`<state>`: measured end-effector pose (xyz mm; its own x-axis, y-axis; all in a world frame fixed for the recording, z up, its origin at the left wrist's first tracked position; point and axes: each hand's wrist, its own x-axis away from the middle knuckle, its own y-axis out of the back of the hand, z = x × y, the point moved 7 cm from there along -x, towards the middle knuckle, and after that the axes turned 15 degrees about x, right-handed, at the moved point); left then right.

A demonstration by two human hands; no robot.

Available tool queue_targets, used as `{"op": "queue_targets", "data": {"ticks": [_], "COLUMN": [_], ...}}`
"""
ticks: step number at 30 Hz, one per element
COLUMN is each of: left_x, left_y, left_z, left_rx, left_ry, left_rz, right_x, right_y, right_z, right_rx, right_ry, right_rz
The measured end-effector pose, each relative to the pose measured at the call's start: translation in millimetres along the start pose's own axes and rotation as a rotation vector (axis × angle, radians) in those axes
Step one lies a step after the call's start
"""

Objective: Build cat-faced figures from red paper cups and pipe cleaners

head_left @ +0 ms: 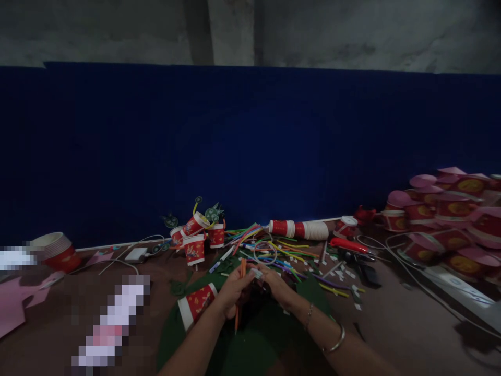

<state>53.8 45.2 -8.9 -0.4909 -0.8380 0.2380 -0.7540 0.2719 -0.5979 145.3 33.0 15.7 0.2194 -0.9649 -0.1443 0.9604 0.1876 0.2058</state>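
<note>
My left hand [234, 289] is closed round an orange pencil-like stick [237, 319], which stands nearly upright with its tip down. Its fingertips also meet a small whitish piece [256, 273] between the two hands. From the other side my right hand [276, 284] pinches that same piece; its details are too small to make out. Both hands are over dark green material [254, 350]. A red patterned paper cup [199, 304] with a white rim lies tilted beside my left forearm.
Behind my hands lie colourful pipe cleaners [289, 265], stacked cups [299, 230] and decorated cups [194, 249]. A red-handled tool [352, 246] and cables are at right, near piled red-and-pink cups [456, 209]. Pink paper [11, 305] and more stacked cups [58, 253] are left.
</note>
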Motion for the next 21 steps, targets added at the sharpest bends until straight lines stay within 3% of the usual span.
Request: {"op": "queue_targets", "data": {"ticks": [12,16,21], "left_x": [2,1,3], "left_y": [2.3,1.0,2.3], "left_z": [1,2,3], "left_rx": [-0.072,-0.095,-0.136], "left_ry": [0.021,0.019,0.057], "left_rz": [-0.034,-0.005,-0.020], "right_x": [-9,-8,-5], "right_y": [-4,-4,1], "right_z": [-34,-34,-21], "right_rx": [0.035,0.045,-0.028], "right_ry": [-0.109,-0.117,-0.014], "right_rz": [0.011,-0.007,-0.039]}}
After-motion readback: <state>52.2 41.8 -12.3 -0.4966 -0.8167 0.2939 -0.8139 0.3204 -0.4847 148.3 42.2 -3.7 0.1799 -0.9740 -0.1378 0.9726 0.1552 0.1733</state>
